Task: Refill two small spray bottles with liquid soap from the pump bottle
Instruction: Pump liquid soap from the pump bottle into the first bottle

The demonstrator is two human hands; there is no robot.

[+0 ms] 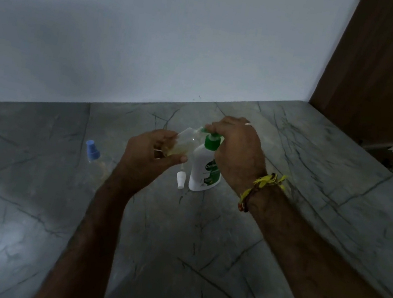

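**Q:** How far along are you with the refill?

**Me:** Roughly midway on the first one, I reckon. My left hand [154, 156] is wrapped around a small clear spray bottle [182, 143], tipped so its open mouth sits right up at the green nozzle of the pump bottle [206, 169]. There's a pale yellowish pool in the lower part of it, so some soap's in, but it's far from full. My right hand [235, 150] is curled over the pump head, pressing from above.

**Q:** And the other one?

**Me:** Off to the left on the counter [19, 222], well apart, there's a blue cap [92, 149] on what looks like a second clear bottle. It's too dim to tell how full it is. So that one's probably still to do.

**Q:** Where's the sprayer for the one you're holding?

**Me:** The white sprayer top [180, 179] is lying just beside the pump bottle's base. It needs screwing back on afterwards.
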